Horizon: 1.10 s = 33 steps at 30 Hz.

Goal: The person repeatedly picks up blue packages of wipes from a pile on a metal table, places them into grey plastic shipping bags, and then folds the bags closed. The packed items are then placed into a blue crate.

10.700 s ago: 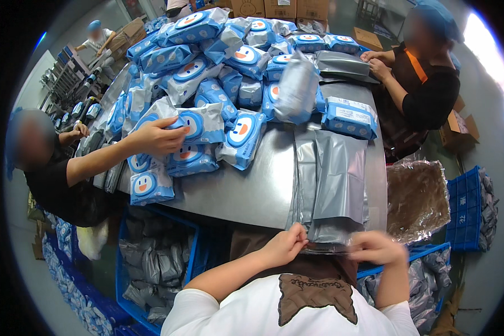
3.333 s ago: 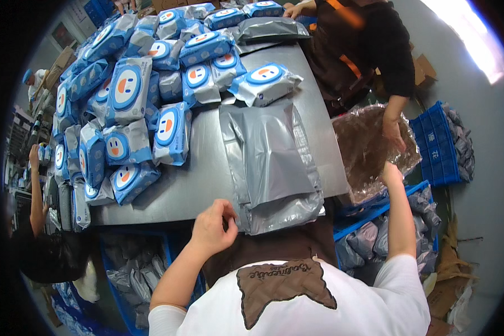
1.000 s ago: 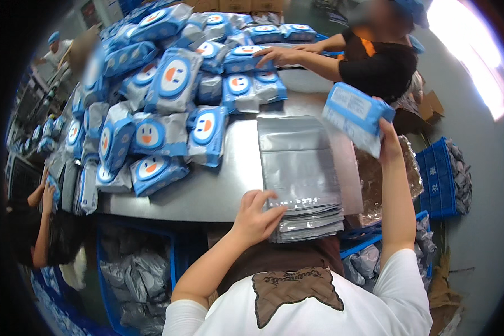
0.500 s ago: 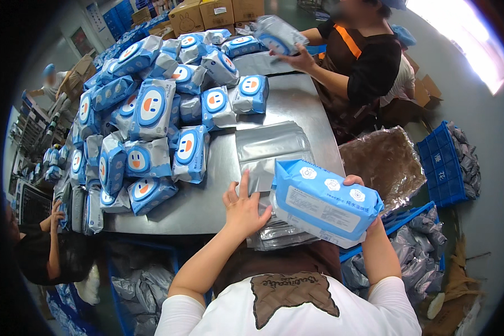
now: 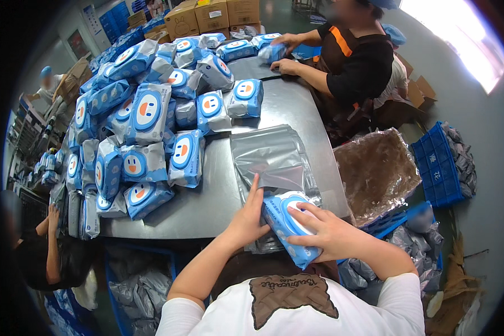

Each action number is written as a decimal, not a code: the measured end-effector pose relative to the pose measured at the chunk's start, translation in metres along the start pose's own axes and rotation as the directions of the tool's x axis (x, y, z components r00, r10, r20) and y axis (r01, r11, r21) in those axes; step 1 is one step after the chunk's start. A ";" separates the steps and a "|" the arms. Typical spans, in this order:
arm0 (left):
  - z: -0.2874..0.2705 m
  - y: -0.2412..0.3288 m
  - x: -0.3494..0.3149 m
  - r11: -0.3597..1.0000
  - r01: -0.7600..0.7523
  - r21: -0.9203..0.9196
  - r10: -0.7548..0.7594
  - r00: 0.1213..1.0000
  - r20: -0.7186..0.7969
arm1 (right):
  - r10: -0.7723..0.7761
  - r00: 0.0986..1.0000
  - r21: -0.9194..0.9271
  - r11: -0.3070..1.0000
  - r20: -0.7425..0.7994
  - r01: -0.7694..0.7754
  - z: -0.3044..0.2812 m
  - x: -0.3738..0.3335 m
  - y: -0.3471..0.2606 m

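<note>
My right hand [image 5: 325, 232] grips a blue and white pack of wet wipes [image 5: 283, 215] from above, fingers spread over its face. The pack lies tilted at the table's near edge, over a stack of grey plastic mailing bags [image 5: 269, 148]. My left hand [image 5: 249, 215] is open, its fingers stretched out along the pack's left side and touching the top bag. A fold in that bag shows just beyond the pack; whether the pack's far end is inside the bag cannot be made out.
A large heap of similar wipes packs [image 5: 148, 115] covers the left of the metal table [image 5: 207, 210]. Blue crates [image 5: 439, 165] of grey parcels stand right and below. A plastic-lined box [image 5: 375, 173] sits beside the table. Co-workers stand at the far right and left.
The wipes pack has turned over and come down onto the bags, its face side now up. My right hand has shifted left on top of it. The far co-worker has lowered a pack to the table.
</note>
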<state>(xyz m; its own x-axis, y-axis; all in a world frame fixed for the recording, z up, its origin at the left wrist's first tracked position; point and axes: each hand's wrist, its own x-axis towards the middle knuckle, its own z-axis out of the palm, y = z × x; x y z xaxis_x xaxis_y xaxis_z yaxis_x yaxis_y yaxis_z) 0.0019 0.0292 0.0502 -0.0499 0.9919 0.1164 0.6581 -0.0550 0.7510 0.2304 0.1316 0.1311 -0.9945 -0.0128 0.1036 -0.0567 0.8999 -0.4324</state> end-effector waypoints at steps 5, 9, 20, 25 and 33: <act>0.006 0.005 -0.004 0.997 -0.060 0.053 0.061 0.998 -0.012 | 0.069 0.979 -0.256 0.960 -0.191 -0.117 0.031 0.016 -0.002; 0.006 0.003 -0.019 0.991 -0.060 0.120 0.071 0.994 -0.088 | 0.271 0.809 0.184 0.962 -0.521 -0.203 0.069 0.022 0.030; 0.038 0.003 -0.026 0.998 0.022 0.059 -0.003 0.954 -0.299 | 0.502 0.768 0.368 0.854 -0.398 -0.368 0.092 -0.010 0.058; 0.050 0.016 -0.047 0.996 0.030 0.086 0.005 0.928 -0.372 | 0.293 0.453 0.023 0.858 -0.842 -0.513 0.090 0.010 0.003; 0.048 0.011 -0.045 0.997 -0.045 0.057 0.062 0.941 -0.332 | 0.513 0.766 0.180 0.857 -0.386 -0.483 0.118 0.055 0.020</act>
<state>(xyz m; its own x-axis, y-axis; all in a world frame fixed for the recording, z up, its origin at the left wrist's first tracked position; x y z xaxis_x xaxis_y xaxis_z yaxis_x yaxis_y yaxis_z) 0.0472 -0.0103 0.0221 -0.2560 0.8921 0.3722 0.7017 -0.0933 0.7063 0.1639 0.0973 0.0228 -0.7574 0.6204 0.2037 0.4159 0.6989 -0.5819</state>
